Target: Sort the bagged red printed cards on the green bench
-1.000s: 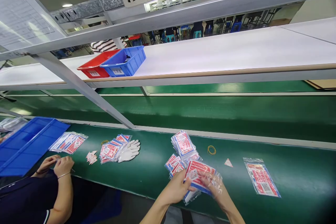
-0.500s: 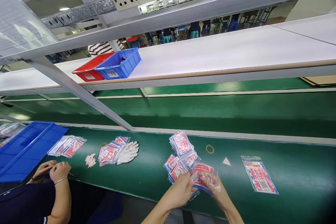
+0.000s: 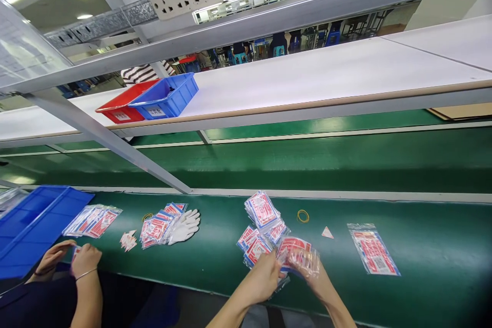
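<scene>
Green factory worktop [image 3: 384, 246] under grey metal racking — left hand [image 3: 261, 279] and right hand [image 3: 313, 277] pinch one clear red-printed plastic packet [image 3: 294, 253], fingers closed on it.

Both forearms bare, no sleeves in view. Left hand [image 3: 265, 279] bare: no glove, ring or watch visible. Right hand [image 3: 313, 277] bare too (partly veiled by clear film). Wrists plain, no bands.
</scene>
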Demonstrator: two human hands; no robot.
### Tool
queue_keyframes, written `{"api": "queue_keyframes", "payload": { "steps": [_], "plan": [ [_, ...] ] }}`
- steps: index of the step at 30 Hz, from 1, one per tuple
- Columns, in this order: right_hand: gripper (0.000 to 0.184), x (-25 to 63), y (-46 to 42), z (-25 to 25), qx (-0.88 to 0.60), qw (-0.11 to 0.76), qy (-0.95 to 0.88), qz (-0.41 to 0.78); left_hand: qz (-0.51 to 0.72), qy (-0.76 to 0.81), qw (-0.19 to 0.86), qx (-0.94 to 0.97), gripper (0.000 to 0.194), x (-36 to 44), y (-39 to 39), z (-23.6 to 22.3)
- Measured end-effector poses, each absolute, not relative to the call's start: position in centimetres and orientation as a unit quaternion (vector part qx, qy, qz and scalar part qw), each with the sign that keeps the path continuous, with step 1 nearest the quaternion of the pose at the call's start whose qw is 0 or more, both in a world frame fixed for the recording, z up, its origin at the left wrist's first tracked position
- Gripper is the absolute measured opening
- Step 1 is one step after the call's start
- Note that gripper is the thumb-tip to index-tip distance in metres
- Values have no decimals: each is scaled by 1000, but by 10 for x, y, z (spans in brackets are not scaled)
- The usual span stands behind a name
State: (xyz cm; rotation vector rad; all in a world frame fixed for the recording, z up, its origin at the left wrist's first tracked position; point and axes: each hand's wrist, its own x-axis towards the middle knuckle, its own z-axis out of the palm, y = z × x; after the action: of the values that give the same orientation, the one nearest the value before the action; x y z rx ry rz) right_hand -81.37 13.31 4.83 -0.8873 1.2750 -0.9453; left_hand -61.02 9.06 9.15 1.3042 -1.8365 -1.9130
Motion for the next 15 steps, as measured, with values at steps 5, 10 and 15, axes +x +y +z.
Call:
{"api": "queue_keyframes", "payload": {
  "steps": [5, 10, 15],
  "plan": [
    [44, -814, 130, 50, -437, 576, 557, -409, -655, -621, 111, 415, 42, -613, 87, 104],
    [43, -817, 130, 51, -441, 560, 575, -402, -668, -611, 121, 408, 42, -615, 87, 100],
    [37, -820, 128, 74, -373, 645, 521, -416, -665, -609, 107, 418, 44, -618, 84, 109]
  ]
}}
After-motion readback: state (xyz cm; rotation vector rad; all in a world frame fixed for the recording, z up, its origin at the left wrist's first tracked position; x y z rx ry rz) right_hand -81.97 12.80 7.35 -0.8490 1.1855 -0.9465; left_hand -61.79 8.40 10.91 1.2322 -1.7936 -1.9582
